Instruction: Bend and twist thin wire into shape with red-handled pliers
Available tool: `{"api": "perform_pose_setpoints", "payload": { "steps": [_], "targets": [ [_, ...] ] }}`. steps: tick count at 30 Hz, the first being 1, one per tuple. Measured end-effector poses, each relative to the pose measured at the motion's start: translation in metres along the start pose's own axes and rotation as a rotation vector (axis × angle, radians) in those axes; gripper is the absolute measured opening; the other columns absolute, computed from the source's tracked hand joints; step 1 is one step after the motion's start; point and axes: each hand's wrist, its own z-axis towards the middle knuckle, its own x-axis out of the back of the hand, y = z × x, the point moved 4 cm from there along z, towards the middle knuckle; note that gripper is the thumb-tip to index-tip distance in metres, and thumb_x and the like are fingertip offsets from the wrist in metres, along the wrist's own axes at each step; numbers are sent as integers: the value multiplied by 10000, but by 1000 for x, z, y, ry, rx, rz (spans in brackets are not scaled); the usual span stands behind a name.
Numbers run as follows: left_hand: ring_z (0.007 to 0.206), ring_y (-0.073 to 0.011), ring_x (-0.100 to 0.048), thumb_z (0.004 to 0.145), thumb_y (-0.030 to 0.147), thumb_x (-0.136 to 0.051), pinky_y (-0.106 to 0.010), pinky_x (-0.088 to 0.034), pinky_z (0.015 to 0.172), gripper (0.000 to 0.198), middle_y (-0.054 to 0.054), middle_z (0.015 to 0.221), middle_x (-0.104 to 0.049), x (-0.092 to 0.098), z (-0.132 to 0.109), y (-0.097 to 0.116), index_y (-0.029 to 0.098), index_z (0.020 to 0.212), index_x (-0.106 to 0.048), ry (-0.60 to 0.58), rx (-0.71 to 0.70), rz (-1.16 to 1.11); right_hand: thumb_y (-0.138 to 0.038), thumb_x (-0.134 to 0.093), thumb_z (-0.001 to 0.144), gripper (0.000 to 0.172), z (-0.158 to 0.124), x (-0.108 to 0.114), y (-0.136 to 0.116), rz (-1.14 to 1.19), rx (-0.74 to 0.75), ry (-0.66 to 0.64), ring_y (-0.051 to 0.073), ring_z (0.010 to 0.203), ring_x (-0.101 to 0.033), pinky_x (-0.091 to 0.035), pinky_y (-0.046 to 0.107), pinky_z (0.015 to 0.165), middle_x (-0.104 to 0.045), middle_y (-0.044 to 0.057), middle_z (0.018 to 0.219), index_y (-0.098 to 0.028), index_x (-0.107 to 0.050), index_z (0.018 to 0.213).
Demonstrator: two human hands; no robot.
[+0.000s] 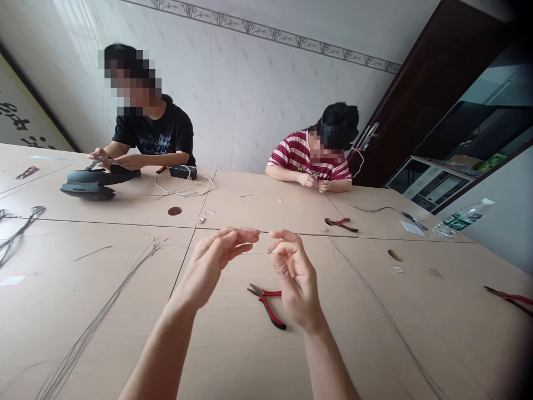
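Note:
My left hand (212, 261) is raised over the table, fingers stretched toward the right and nothing plainly held in them. Facing it, a small gap away, my right hand (296, 272) has its fingers curled and its thumb against them. A very thin wire (260, 254) runs from the right fingertips toward the left hand; it is faint, and its far end is hard to trace. Below and between my hands lie red and black pliers (266, 305), jaws apart, one handle partly hidden by my right hand.
Bundles of thin wire (112, 303) lie left and right (383, 311) of my arms. More pliers (342, 224) rest farther back. A bottle (464, 218) lies at right. Two people sit opposite, one near a dark headset (89, 183). The table has cable holes (175, 211).

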Motion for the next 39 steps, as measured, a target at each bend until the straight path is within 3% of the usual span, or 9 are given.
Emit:
{"api": "perform_pose_setpoints", "payload": {
  "steps": [5,10,13,16,20,25,29,35,39],
  "targets": [
    [645,-194,-620,837,373,-480,-331,-525,688,360,-51,616,-652,42,5,1,198,551,-612,-68,115,-101,-286,-468,978,110,5,19,7,-23,-19,168,159,918,-549,-447,368,861,-522,74,1290,-235,-521,896],
    [906,-407,-627,791,577,-520,-528,-441,841,444,-139,693,-668,107,-1,5,214,562,-633,504,361,816,-281,-476,974,96,7,30,10,-101,19,225,206,1099,-519,-436,382,862,-527,88,1262,-234,-524,906],
    [995,-446,-594,788,617,-545,-536,-426,843,422,-134,741,-681,111,-3,15,230,671,-664,662,236,1029,-268,-462,980,95,6,25,8,-146,32,140,211,1109,-517,-435,373,838,-521,90,1248,-239,-530,920],
    [1202,-366,-523,852,610,-487,-469,-370,1007,434,-86,1129,-699,84,-2,13,256,973,-707,538,18,763,-249,-454,985,84,5,14,3,-178,48,29,211,1151,-495,-433,381,874,-516,81,1248,-251,-525,940],
    [1319,-305,-449,915,633,-345,-432,-303,1096,546,-86,1324,-613,22,0,-11,259,1099,-697,33,88,343,-239,-459,985,69,2,5,-1,-203,57,-52,216,1243,-453,-400,431,999,-508,75,1257,-259,-516,951],
    [648,-183,-638,920,668,-291,-341,-500,720,648,-99,778,-715,-30,-6,-33,155,897,-685,-595,277,70,-251,-470,982,82,1,7,-4,-195,44,-46,221,1281,-435,-395,445,1031,-502,72,1276,-258,-526,922],
    [291,-55,-219,854,632,-503,-234,-160,352,532,17,418,-493,-39,-17,-37,150,703,-670,-843,404,-55,-244,-465,984,79,2,11,-3,-173,30,-1,211,1288,-428,-377,452,1051,-495,68,1288,-257,-516,925],
    [173,-60,-170,769,751,-462,-245,-63,236,641,2,236,-347,-26,-38,-33,220,428,-577,-768,429,-238,-255,-443,989,92,3,14,0,-130,34,68,223,1286,-435,-393,461,1018,-500,84,1266,-253,-520,939],
    [123,-72,-54,855,729,-353,-227,-95,168,582,99,180,-178,-4,-34,-10,283,562,-585,-230,205,-360,-274,-453,983,92,2,14,2,-126,20,88,233,1267,-453,-404,470,1007,-508,88,1263,-250,-523,928]
  ]
}}
